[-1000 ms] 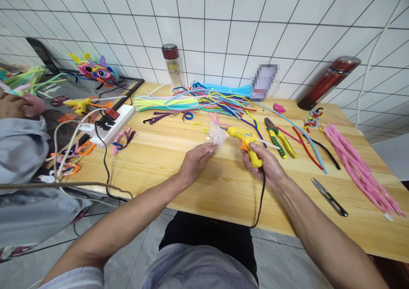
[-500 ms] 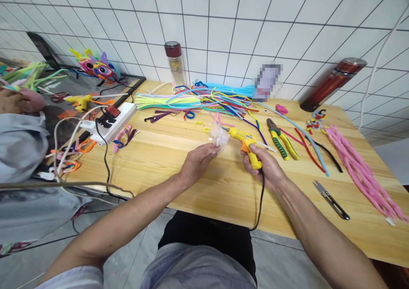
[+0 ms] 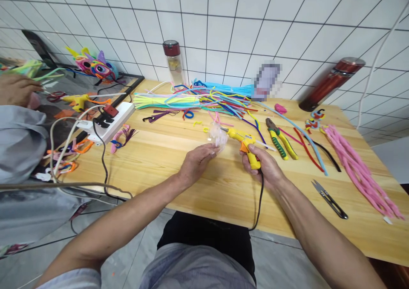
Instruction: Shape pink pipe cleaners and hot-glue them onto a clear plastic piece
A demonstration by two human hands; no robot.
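Note:
My left hand (image 3: pixel 197 163) pinches a clear, crumpled-looking plastic piece (image 3: pixel 218 136) whose exact kind I cannot make out. In my right hand (image 3: pixel 263 163) is a yellow hot glue gun (image 3: pixel 243 140), fingers wrapped round its handle. Its nozzle points left and meets or nearly meets the clear piece. A white glue stick sticks out of the back of the gun, and a black cord hangs from the handle. Just beyond the clear piece lie small yellow pipe cleaner bits (image 3: pixel 198 123).
Pipe cleaners (image 3: pixel 172 101) are piled at the back. Pliers (image 3: pixel 279 140), thread snips (image 3: pixel 330 199) and a pink bundle (image 3: pixel 361 169) lie right. A power strip (image 3: pixel 115 122) with cords stands left, near a co-worker's hand (image 3: pixel 19 88). A glass bottle (image 3: pixel 174 63) and red flask (image 3: pixel 332 84) stand behind.
My hands, the glue gun and the clear piece stay almost where they were. The co-worker's hand at the far left has shifted up. The view has moved very slightly.

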